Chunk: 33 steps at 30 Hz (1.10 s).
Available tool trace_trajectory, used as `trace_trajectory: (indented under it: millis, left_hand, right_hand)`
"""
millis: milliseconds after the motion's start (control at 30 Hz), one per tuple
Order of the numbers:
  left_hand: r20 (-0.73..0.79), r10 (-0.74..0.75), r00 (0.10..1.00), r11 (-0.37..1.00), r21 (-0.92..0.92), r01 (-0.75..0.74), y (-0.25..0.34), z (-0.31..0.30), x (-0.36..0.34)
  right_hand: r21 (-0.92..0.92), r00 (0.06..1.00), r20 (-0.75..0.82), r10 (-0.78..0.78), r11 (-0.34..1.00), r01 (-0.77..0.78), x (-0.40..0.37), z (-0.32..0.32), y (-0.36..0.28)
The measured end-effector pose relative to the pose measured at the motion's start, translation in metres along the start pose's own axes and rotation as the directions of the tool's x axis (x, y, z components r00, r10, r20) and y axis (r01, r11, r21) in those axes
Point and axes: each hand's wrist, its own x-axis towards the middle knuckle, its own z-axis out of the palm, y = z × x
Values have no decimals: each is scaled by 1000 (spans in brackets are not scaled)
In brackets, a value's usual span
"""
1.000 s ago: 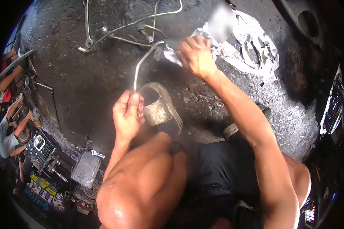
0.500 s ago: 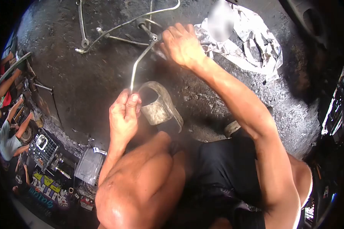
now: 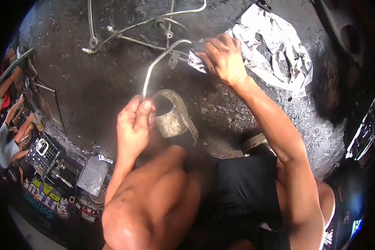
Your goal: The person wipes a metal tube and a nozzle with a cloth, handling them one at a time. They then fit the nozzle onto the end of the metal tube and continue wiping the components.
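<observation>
My left hand (image 3: 134, 121) pinches the near end of a thin bent metal pipe (image 3: 151, 68) between thumb and fingers. The pipe rises from this grip and curves right toward my right hand (image 3: 226, 58). Closed round a small white rag (image 3: 197, 62), my right hand is at the pipe's far end, which the rag and fingers partly hide. Beyond the pipe, several other bent metal pipes (image 3: 133, 30) with end fittings lie on the dark floor. A dirty, curved sandal-like piece with a wide band (image 3: 171, 125) lies just right of my left hand.
A wrench (image 3: 91, 25) lies at the upper left. A large stained white cloth (image 3: 275, 50) spreads at the upper right. Along the left are other people (image 3: 8, 143), a gearbox-like metal casting (image 3: 45, 156) and a grey box-shaped item (image 3: 93, 175).
My right hand has moved right and slightly down, away from the pipes on the floor, with the white rag now showing. The held pipe's curved upper end now shows. My left hand keeps its grip.
</observation>
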Motion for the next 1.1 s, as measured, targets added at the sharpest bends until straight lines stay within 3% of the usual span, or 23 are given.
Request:
trace_trajectory:
  millis: [67, 200, 333, 400, 500, 533, 567, 600, 700, 800, 867, 933, 967, 1000, 1067, 1100]
  left_hand:
    - [7, -14, 1000, 998, 56, 14, 2, -2, -2]
    - [19, 23, 1000, 989, 143, -25, 3, -4, 2]
    - [-15, 8, 1000, 980, 201, -5, 7, 0, 4]
    - [-21, 25, 999, 984, 176, -21, 1, 3, 1]
    - [-54, 34, 998, 999, 5, -34, -12, 6, 2]
    - [-58, 28, 998, 1000, -6, -28, -12, 7, 1]
    - [-62, -11, 998, 1000, -22, 9, -6, 7, 0]
    - [-65, -46, 997, 998, -38, 44, -3, 8, -1]
    - [-38, -85, 996, 986, -145, 79, -3, 8, -2]
    - [-25, -53, 998, 995, -85, 50, -7, 8, 0]
    - [-13, -61, 998, 996, -64, 60, -5, 7, -1]
    - [-26, -106, 994, 992, -73, 104, -3, 8, -1]
    - [-28, -104, 994, 994, -40, 103, -2, 8, -1]
    - [-22, -97, 995, 995, -40, 96, -1, 9, -1]
    - [-39, -122, 992, 992, -32, 121, 2, 10, -1]
    - [-37, -116, 993, 993, -30, 115, 1, 10, -1]
  right_hand:
    - [7, 1000, -14, 12, 1000, -12, 4, -4, -4]
    - [37, 988, 47, -147, 989, 145, 37, 0, -7]
    - [116, 925, -64, -374, 918, 379, 50, -5, -41]
    - [196, 865, -231, -446, 849, 490, 55, -1, -59]
    - [278, 901, -164, -403, 857, 434, 46, 2, -22]
    - [188, 944, -186, -272, 933, 306, 27, 11, 16]
    - [184, 950, -193, -245, 942, 281, 12, 18, 28]
    - [181, 989, -24, -144, 973, 146, 4, -1, 23]
    - [156, 997, -10, -82, 984, 82, -17, -8, 34]
    - [188, 994, 100, 54, 980, -72, -29, -33, 47]
    - [370, 915, 231, 330, 840, -397, -20, -53, 53]
    - [450, 731, 286, 620, 586, -674, -1, -76, 38]
    - [419, 804, 87, 588, 711, -565, 7, -72, 33]
    - [537, 836, 65, 544, 688, -489, 13, -72, 23]
    - [367, 960, 8, 281, 892, -264, 25, -49, 10]
    - [317, 986, 77, 149, 934, -166, 25, -36, 2]
